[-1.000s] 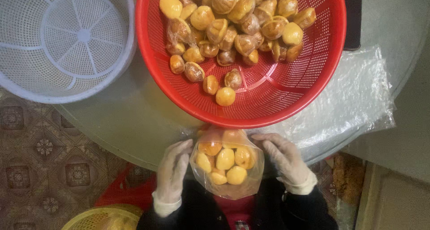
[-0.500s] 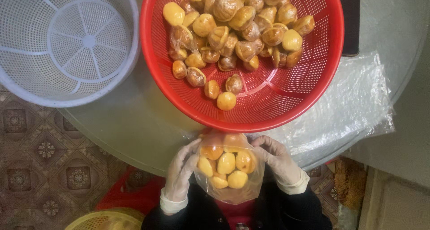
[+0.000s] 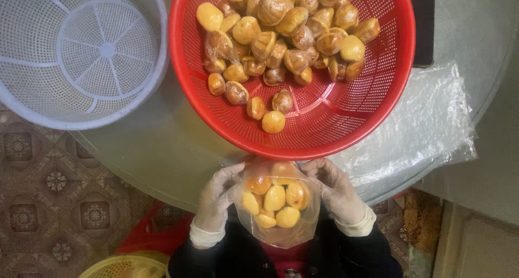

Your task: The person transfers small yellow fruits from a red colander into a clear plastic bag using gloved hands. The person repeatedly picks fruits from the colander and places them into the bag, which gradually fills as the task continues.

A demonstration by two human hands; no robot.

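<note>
My left hand (image 3: 216, 197) and my right hand (image 3: 336, 190), both in thin clear gloves, grip the two sides of a clear plastic bag (image 3: 277, 232) just below the table's near edge. The bag holds several small golden-yellow round buns (image 3: 274, 198). Right above it on the table sits a red perforated basket (image 3: 346, 121) with a heap of brown and yellow buns (image 3: 286, 34) piled toward its far side.
A white perforated basket (image 3: 81, 51) stands empty at the left on the round glass table (image 3: 151, 153). A stack of clear plastic bags (image 3: 421, 126) lies at the right. A dark flat object (image 3: 423, 26) sits beside the red basket. A yellow basket (image 3: 124, 266) shows below on the patterned floor.
Both hands have closed in on the bag's sides and shifted slightly up toward the red basket's rim. The buns in the bag have settled.
</note>
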